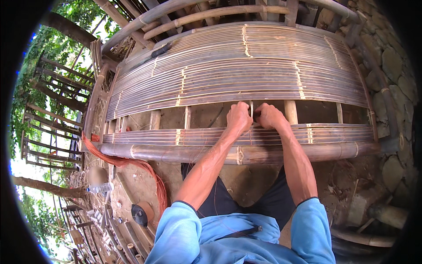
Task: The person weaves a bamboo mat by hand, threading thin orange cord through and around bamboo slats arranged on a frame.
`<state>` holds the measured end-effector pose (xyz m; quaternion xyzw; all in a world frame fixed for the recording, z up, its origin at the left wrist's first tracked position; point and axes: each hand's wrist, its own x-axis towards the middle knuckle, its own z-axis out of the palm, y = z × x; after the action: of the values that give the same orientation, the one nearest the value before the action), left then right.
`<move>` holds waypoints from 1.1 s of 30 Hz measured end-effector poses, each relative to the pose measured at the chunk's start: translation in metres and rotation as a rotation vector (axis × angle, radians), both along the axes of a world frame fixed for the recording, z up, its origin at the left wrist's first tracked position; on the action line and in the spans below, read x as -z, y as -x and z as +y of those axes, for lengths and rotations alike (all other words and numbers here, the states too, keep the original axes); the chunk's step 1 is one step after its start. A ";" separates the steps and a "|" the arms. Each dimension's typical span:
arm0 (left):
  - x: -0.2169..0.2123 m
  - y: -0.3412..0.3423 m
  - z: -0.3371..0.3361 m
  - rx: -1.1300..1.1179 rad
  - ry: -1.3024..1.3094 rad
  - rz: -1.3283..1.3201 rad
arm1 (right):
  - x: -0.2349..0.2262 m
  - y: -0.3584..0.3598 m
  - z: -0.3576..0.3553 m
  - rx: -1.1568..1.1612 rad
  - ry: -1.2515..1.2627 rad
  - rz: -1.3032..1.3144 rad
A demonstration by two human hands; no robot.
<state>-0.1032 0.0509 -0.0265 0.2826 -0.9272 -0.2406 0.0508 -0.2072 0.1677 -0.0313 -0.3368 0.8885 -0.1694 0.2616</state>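
Left hand (238, 117), right hand (269, 116) both clenched on thin upright slat (251, 108) between bamboo strips (228, 70). Risk: slat snaps if forced; splinters likely.

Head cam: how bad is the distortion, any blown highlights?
Head view: strong fisheye, the thick round bamboo pole bows and black vignette rings the rim; sky through the green leaves is blown out; both hands, left and right, sharp in even shade.

I see my left hand (238, 117) and right hand (269, 116) closed on a thin upright bamboo strip (251, 108); the slatted bamboo panel (246, 70) lies just beyond it; orange cord (145, 169) trails well left.
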 end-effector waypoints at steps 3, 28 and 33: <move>0.003 -0.011 -0.021 0.074 -0.087 0.108 | 0.001 0.005 0.001 0.005 0.061 -0.065; 0.015 0.001 -0.027 -0.204 -0.526 0.112 | 0.026 0.009 0.017 0.230 0.361 0.009; 0.023 -0.005 -0.036 -0.214 -0.549 0.131 | -0.003 0.001 0.013 0.183 0.292 -0.044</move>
<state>-0.0979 0.0151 -0.0496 0.3656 -0.7872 -0.4933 0.0573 -0.2083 0.1811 -0.0280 -0.2854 0.8754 -0.3272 0.2126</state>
